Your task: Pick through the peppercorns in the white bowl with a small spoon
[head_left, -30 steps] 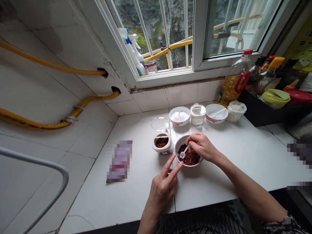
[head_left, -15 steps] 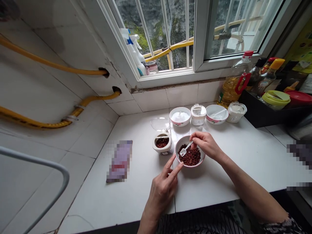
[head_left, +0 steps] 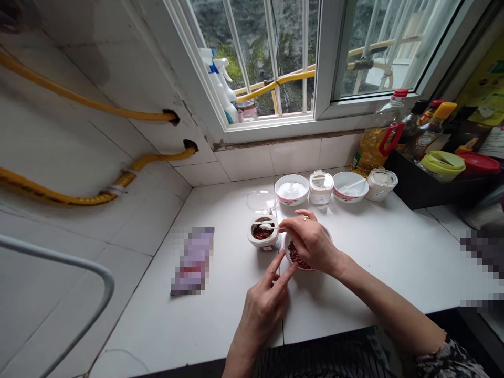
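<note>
Between the fingertips of my right hand [head_left: 311, 242] is a small white spoon [head_left: 266, 227], its scoop over the open mouth of a white seasoning jar [head_left: 263, 242]. Dark red bits like peppercorns [head_left: 262, 233] lie inside the jar, and its clear lid [head_left: 260, 201] is flipped back. A bowl [head_left: 287, 256] of the same dark red bits [head_left: 298, 257] sits beside the jar, partly hidden under my right hand. My left hand [head_left: 264, 302] rests by the bowl with fingers stretched, two fingertips against its near left rim.
Behind stand a bowl of white grains [head_left: 292, 190], a lidded clear jar [head_left: 321, 186], a bowl with a white spoon [head_left: 350, 187] and another white jar [head_left: 381, 184]. An oil bottle [head_left: 372, 147] and black rack [head_left: 421, 184] are right; a blurred purple packet [head_left: 192, 261] lies left.
My right hand has moved left with the spoon, from inside the bowl to over the jar's mouth. My left hand stays at the bowl's rim.
</note>
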The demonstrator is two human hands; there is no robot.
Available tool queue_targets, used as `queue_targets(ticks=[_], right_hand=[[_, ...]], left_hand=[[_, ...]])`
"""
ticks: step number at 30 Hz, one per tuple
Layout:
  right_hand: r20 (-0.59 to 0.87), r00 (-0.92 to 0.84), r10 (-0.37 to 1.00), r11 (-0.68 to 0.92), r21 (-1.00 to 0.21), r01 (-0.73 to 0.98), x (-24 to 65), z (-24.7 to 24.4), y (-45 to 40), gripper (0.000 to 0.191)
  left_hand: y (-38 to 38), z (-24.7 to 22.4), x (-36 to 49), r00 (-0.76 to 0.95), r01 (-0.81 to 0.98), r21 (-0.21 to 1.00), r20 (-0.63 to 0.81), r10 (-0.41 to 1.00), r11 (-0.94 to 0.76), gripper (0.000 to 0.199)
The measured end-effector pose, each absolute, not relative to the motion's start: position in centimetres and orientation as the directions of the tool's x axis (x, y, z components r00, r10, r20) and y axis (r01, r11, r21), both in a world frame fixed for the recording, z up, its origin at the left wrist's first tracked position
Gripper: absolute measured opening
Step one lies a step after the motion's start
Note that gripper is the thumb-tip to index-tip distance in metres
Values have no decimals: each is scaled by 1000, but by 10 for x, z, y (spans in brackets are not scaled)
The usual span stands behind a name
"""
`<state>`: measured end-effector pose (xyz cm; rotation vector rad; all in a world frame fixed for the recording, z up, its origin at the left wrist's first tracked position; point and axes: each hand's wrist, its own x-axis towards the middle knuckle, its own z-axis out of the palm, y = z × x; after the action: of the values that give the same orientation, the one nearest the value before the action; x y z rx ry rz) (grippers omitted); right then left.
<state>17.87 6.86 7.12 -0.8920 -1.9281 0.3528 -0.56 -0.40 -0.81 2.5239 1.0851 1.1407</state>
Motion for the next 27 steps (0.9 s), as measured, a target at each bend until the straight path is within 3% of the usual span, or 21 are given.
queue_targets(ticks=[3,6,9,17,24,27], right_hand=[[668,-351,656,736,-467,490,182,72,69,23],[668,-223,710,675,-555,487,197,80,68,18],[568,-155,808,560,-661,500,217,84,68,19],[416,-345,842,540,-632,556,223,63,72,25],[303,-268,915,400,-779,484,224,65,72,24],[308,-260,915,402,-753,522,225,65,73,24]], left_hand=[[-5,-7,-5,441,559,422,577,687,-714,63],[-5,-5,-4,444,552,417,585,678,-722,61],[-5,-5,-4,449,552,413,585,676,-725,58],[-5,-5,-6,447,548,412,591,671,-728,59],[-5,-5,-5,447,544,412,594,668,-731,62],[-5,-6,-5,452,534,414,597,663,-737,62]])
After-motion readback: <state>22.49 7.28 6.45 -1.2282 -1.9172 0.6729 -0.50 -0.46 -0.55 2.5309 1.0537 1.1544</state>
